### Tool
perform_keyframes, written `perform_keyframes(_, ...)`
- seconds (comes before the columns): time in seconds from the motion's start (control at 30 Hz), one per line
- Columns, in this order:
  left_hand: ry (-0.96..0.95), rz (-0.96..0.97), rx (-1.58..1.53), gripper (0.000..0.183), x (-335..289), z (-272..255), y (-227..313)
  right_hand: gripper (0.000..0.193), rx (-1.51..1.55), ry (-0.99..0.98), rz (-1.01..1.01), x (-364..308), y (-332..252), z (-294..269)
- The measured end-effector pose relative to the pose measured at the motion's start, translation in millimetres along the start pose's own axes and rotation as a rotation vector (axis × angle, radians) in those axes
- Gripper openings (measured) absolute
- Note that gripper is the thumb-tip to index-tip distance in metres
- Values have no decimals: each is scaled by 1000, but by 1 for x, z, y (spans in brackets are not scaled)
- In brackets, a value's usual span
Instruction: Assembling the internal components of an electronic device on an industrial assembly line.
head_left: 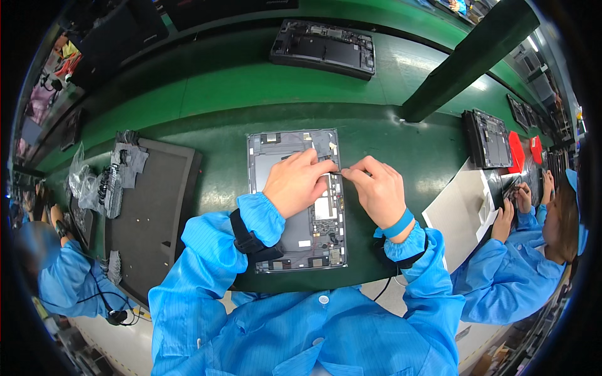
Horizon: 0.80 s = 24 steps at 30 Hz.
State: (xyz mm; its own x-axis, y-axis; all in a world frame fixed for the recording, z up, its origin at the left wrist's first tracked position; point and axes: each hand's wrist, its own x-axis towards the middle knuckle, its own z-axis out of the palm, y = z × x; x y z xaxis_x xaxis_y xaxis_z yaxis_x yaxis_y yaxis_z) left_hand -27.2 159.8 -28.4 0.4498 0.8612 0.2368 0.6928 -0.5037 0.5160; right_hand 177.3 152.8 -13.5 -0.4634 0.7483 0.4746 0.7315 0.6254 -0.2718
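Note:
An opened grey laptop-like casing [283, 232] lies flat on the green bench before me. A circuit board [327, 235] and pale parts run along its right side. My left hand [295, 180] rests over the casing's middle, its fingers bent and reaching to the right edge. Just beyond that edge, my right hand [381, 191] is closed in a pinch, with its fingertips meeting the left ones. A small dark piece [337, 173] shows between the two hands. Its kind is too small to tell, and my left fingers partly hide the board.
To the left stands a dark foam tray [147, 219] with grey-black strips [130, 164] and clear plastic bags [84, 182]. A green post [470, 62] rises at the back right. Stacked casings [488, 139] and white sheets [461, 203] lie right. Co-workers sit on both sides.

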Motion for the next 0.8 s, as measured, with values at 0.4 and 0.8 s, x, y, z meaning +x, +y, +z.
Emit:
perform_keyframes(0.4,349,-198,-175,23,-21,-42,-3,9,336,91,341,-14,1,14)
perform_keyframes(0.8,336,-569,-637,50,-73,-38,-38,35,655,-238,709,-10,-18,24)
